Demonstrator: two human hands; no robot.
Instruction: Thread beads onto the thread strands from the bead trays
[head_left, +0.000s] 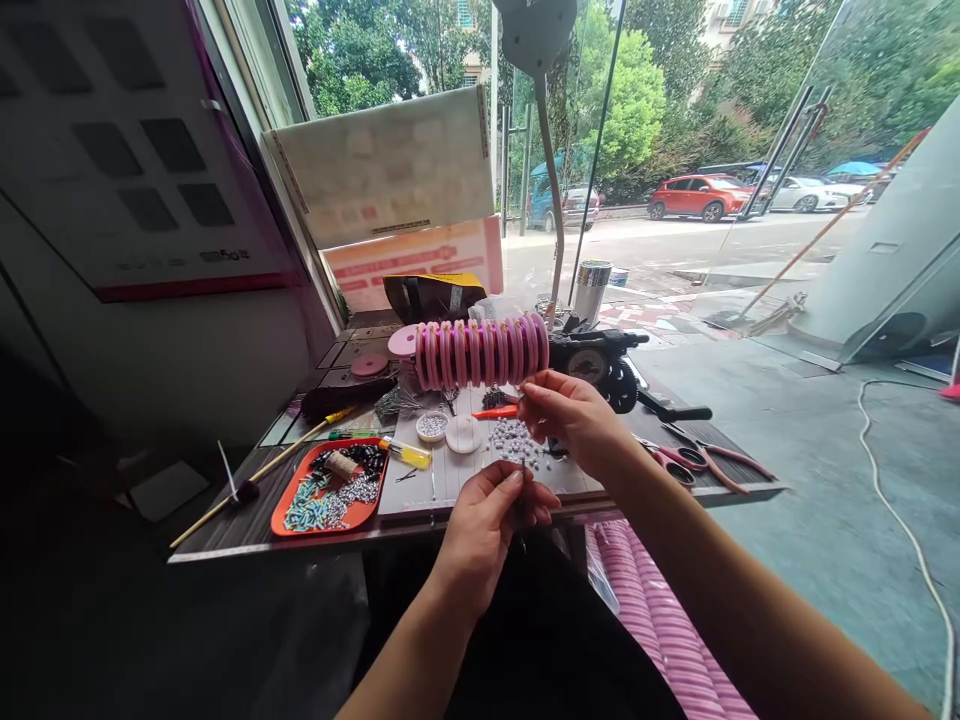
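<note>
My left hand [487,520] is closed in a pinch low over the table's front edge, and a thin dark tip sticks up between its thumb and finger. Its exact kind is too small to tell. Higher up, my right hand [564,412] pinches with thumb and forefinger just below the right end of a pink ribbed roller [480,352]; what lies in that pinch is hidden. Behind the hands, small silvery-grey beads [510,440] are scattered on a pale board [409,505]. Beside them sit a round white disc [464,434] and a small dish of beads [432,427].
An orange tray [279,520] holds beads and a thread spool [342,464]. A yellow-handled tool [406,452] lies beside it. Pliers [724,462] and scissors [675,465] lie at right, near a black crank handle [686,412]. A long stick [259,487] overhangs the left edge.
</note>
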